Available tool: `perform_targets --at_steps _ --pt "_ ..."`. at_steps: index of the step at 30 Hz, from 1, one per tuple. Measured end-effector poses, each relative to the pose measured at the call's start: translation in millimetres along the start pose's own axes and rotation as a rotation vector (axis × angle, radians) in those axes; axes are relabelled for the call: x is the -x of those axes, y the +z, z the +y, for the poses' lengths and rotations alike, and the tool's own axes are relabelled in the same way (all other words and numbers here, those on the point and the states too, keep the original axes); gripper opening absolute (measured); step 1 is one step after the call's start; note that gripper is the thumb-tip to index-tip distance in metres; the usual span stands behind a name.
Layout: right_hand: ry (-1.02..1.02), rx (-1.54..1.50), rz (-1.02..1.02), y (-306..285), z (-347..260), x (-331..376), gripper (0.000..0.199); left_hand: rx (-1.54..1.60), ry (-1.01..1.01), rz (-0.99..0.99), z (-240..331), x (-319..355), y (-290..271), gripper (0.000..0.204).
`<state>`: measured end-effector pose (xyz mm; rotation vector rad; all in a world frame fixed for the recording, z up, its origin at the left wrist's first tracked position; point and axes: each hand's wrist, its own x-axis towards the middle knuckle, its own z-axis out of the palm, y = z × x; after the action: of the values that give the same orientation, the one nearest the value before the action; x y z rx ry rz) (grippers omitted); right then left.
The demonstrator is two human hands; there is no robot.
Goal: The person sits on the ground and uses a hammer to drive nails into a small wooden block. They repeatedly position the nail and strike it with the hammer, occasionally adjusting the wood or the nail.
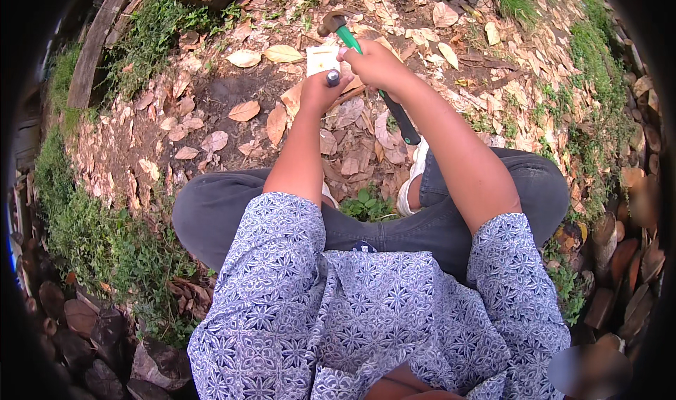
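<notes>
In my right hand (373, 65) is a hammer with a green and black handle (400, 117), gripped near the middle. Its rusty brown head (331, 22) points away from me, beyond the pale block. My left hand (322, 91) is closed around a hand tool seen end-on. Only that tool's round dark-and-grey end (333, 78) shows; its kind and working tip are hidden. Just beyond my left fingers lies a small square pale block (322, 60) with a yellowish mark on top. Both hands are close together around it.
Dry leaves (276, 124) cover the ground. Rough timber (98, 44) lies at the far left among green weeds (116, 224). My crossed legs in dark trousers (218, 206) frame the near side, with a pale shoe (415, 175) between them.
</notes>
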<state>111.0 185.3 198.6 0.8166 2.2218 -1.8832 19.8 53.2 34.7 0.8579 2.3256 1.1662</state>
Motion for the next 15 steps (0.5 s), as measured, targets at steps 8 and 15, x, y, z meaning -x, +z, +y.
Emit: perform_targets --at_steps 8,15 --pt "-0.036 0.024 -0.033 1.5 -10.4 -2.6 0.030 0.061 0.013 -0.055 -6.9 8.5 4.0 0.033" --pt "-0.005 -0.047 -0.038 -9.0 -2.6 -1.5 0.031 0.384 -0.154 0.125 -5.2 -19.9 -34.9 0.036"
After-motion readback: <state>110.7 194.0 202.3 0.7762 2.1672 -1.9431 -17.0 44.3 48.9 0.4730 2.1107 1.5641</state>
